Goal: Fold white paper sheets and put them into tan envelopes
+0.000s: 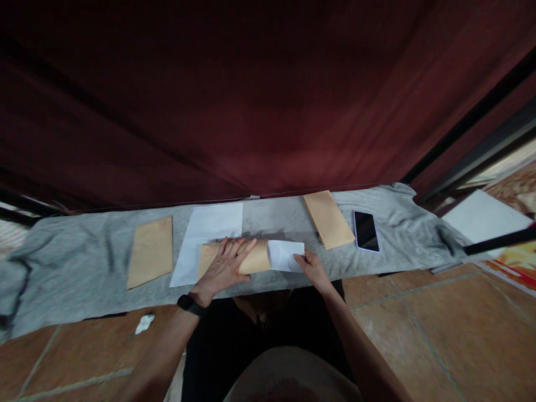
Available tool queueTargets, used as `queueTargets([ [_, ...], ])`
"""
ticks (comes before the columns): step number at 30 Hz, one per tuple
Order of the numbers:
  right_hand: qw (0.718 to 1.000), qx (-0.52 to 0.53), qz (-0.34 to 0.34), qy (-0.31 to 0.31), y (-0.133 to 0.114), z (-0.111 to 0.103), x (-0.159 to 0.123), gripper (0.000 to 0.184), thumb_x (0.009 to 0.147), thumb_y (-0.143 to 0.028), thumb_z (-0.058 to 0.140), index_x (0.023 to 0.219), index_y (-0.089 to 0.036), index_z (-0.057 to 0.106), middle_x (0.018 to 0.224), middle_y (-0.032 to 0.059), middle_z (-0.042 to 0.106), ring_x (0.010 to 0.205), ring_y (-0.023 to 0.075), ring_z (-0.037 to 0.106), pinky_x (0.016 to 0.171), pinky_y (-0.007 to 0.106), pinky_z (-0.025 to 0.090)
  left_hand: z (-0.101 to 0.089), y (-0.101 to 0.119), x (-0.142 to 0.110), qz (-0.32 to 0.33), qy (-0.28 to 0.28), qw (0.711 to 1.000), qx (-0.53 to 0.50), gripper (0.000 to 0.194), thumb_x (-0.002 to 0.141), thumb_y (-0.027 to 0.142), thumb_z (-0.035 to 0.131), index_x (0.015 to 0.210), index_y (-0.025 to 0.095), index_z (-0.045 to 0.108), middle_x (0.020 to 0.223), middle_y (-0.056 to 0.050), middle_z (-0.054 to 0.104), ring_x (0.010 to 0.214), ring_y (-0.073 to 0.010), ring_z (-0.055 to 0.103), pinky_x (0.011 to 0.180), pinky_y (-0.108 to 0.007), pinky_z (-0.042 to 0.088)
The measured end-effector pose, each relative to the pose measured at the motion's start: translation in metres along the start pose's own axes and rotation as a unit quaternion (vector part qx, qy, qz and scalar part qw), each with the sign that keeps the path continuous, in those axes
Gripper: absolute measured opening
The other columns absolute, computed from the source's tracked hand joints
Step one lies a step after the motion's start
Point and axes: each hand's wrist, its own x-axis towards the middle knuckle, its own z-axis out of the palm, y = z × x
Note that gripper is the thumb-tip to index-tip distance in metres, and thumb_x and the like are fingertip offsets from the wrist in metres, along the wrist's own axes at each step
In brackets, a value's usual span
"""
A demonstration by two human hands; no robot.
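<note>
Grey cloth-draped desk (272,215): left hand (228,265) lies spread over tan paper envelope (258,259), right hand's (314,269) grip pinches rectangular white paper (287,254), which could crease if pushed askew.

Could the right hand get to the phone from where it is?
Probably yes: the phone lies uncovered on the grey cloth, with nothing in between, though the right hand is holding the white paper.
</note>
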Motion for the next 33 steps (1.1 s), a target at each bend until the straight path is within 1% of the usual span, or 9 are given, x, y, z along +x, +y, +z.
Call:
queueTargets([
  [5,0.999,0.017,0.022,0.022,0.003,0.017,-0.003,0.041,0.083,-0.055,0.057,0.091,-0.017,0.073,0.083,0.0064,0.074,0.078,0.0227,0.066,0.072,0.032,0.052,0.001,0.017,0.016,0.019,-0.009,1.000,-0.015,0.110,0.073,0.052,0.079,0.159,0.024,0.014,0.149,-0.016,0.044,0.141,-0.0339,0.037,0.121,-0.057,0.013],
  [9,0.999,0.041,0.017,0.015,-0.001,0.027,0.000,0.036,0.085,-0.050,0.056,0.093,-0.020,0.074,0.092,0.0057,0.075,0.087,0.0222,0.068,0.080,0.032,0.053,0.000,0.028,0.030,0.043,-0.009,0.999,-0.026,0.115,0.071,0.054,0.080,0.159,0.026,0.012,0.149,-0.015,0.044,0.141,-0.0338,0.037,0.121,-0.057,0.014],
  [12,0.998,0.057,-0.003,0.012,-0.004,0.026,0.000,0.034,0.086,-0.046,0.055,0.097,-0.020,0.074,0.101,0.0067,0.074,0.093,0.0222,0.068,0.084,0.032,0.054,0.000,0.028,0.035,0.041,0.000,0.999,-0.033,0.114,0.073,0.054,0.079,0.160,0.026,0.010,0.148,-0.015,0.044,0.142,-0.0335,0.037,0.121,-0.057,0.015],
  [15,0.999,0.024,-0.022,0.030,-0.005,0.020,-0.002,0.031,0.087,-0.042,0.055,0.095,-0.021,0.075,0.107,0.0079,0.072,0.096,0.0219,0.067,0.087,0.032,0.053,0.002,0.025,0.033,0.028,0.005,0.999,-0.035,0.116,0.072,0.054,0.079,0.160,0.024,0.009,0.148,-0.016,0.044,0.142,-0.0335,0.036,0.121,-0.056,0.015],
  [20,0.999,-0.040,-0.030,0.009,-0.006,0.017,-0.005,0.026,0.086,-0.039,0.053,0.079,-0.023,0.073,0.108,0.0065,0.071,0.099,0.0207,0.065,0.092,0.032,0.049,0.001,0.031,0.034,0.046,-0.001,0.999,-0.018,0.113,0.074,0.051,0.080,0.159,0.026,0.011,0.151,-0.015,0.043,0.144,-0.0335,0.035,0.121,-0.056,0.012],
  [23,1.000,-0.026,-0.008,0.002,-0.004,0.018,-0.004,0.027,0.082,-0.040,0.054,0.066,-0.022,0.067,0.096,0.0062,0.072,0.088,0.0195,0.064,0.086,0.030,0.049,-0.005,0.041,0.040,0.062,-0.009,0.998,0.002,0.112,0.073,0.051,0.080,0.159,0.028,0.013,0.154,-0.015,0.041,0.145,-0.0347,0.033,0.121,-0.058,0.010],
  [26,1.000,-0.008,0.008,-0.010,0.000,0.014,-0.001,0.029,0.079,-0.043,0.052,0.066,-0.021,0.065,0.078,0.0044,0.068,0.075,0.0185,0.062,0.074,0.029,0.049,-0.012,0.049,0.046,0.078,-0.015,0.996,0.028,0.112,0.072,0.051,0.081,0.159,0.030,0.013,0.158,-0.014,0.036,0.147,-0.0357,0.029,0.121,-0.060,0.008],
  [29,0.999,0.015,0.022,-0.026,0.002,0.009,0.001,0.031,0.077,-0.047,0.052,0.069,-0.020,0.065,0.069,0.0031,0.066,0.068,0.0181,0.060,0.066,0.028,0.047,-0.018,0.054,0.051,0.091,-0.008,0.995,0.044,0.107,0.076,0.042,0.080,0.159,0.032,0.013,0.160,-0.011,0.034,0.148,-0.0344,0.026,0.121,-0.061,0.006],
  [33,0.998,0.040,0.034,-0.030,0.000,0.005,0.000,0.035,0.076,-0.051,0.053,0.066,-0.019,0.064,0.065,0.0030,0.065,0.065,0.0177,0.059,0.065,0.028,0.046,-0.020,0.055,0.055,0.097,0.011,0.994,0.048,0.100,0.080,0.030,0.076,0.159,0.032,0.015,0.160,-0.010,0.034,0.149,-0.0325,0.027,0.122,-0.060,0.006],
])
